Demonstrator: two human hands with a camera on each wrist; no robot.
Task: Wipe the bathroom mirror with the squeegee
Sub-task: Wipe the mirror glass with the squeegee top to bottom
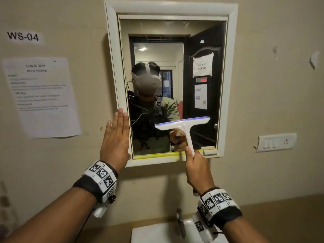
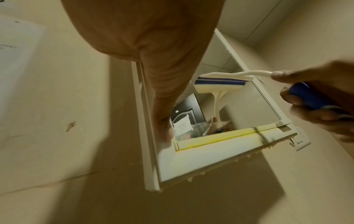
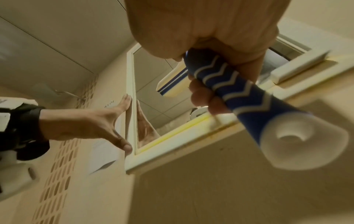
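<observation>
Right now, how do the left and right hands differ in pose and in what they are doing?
The left hand is flat with straight fingers; the right hand is curled. The left hand rests on the mirror frame and holds nothing; the right hand grips the squeegee by its handle. Both are raised to the mirror, and both wear wrist bands.

A small washroom used as a labelled work station: a framed mirror [image 1: 168, 50] hangs at 12 o'clock over a white basin [image 1: 157, 232] at 6 o'clock, with a "WS-04" label [image 1: 23, 36] and an instruction sheet [image 1: 42, 96] taped at 10 o'clock.
</observation>
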